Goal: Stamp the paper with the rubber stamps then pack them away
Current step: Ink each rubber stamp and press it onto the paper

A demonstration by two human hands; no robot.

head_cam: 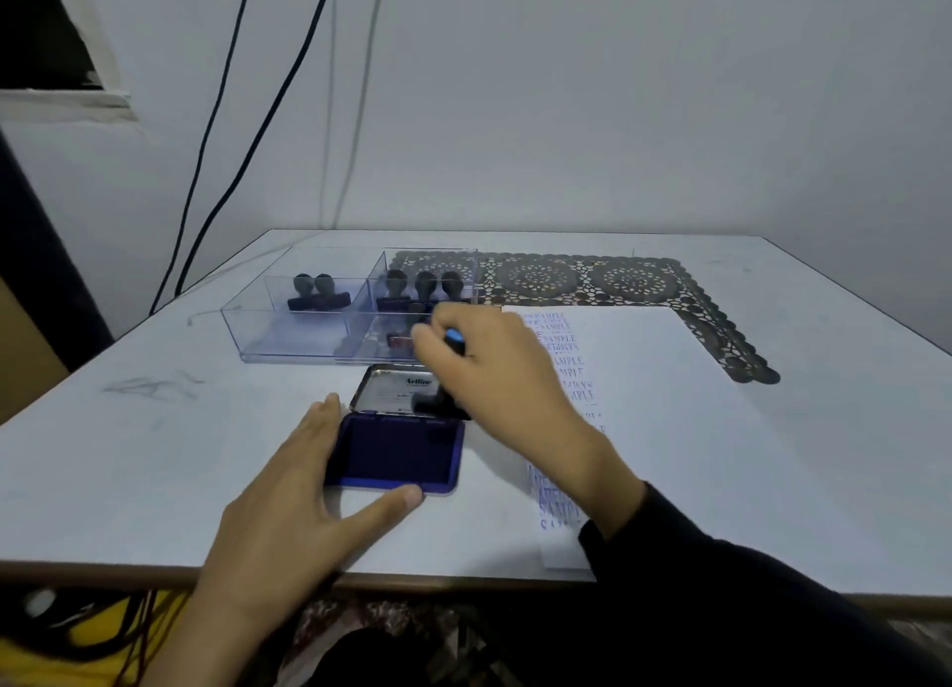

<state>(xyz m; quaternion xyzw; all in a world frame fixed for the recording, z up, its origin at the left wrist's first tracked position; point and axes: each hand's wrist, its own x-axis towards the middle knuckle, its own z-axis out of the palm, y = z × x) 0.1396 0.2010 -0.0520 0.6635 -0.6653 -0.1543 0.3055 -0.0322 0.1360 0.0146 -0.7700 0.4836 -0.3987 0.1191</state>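
Here, view: head camera, looking down over a white table [129, 428].
Right hand [494, 372]: fingers curled round the handle of a rubber stamp [447, 372], gripping it; a dark sleeve covers the forearm.
Rubber stamp: black with a blue tip showing above the knuckles; its base hangs below the right hand's fingers, over the far right corner of the ink pad [396, 452]. Motion blur hides whether it touches.
Left hand [304, 485]: open, fingers straight along the ink pad's left side, thumb laid against its near edge.
Ink pad: blue, lid [391, 390] swung back flat, between the two hands.
Organiser tray [288, 343]: clear plastic with dividers, just beyond the right hand's fingertips.
Stored stamps [422, 287]: three in the far right compartment, two [314, 289] in the far left, one more [399, 341] partly hidden behind the right hand.
Paper [695, 418]: white sheet under and to the right of the right wrist, with columns of blue "SAMPLE" prints.
Lace mat [618, 279]: dark, beyond the paper.
Cables [206, 145]: black, on the wall past the tray.
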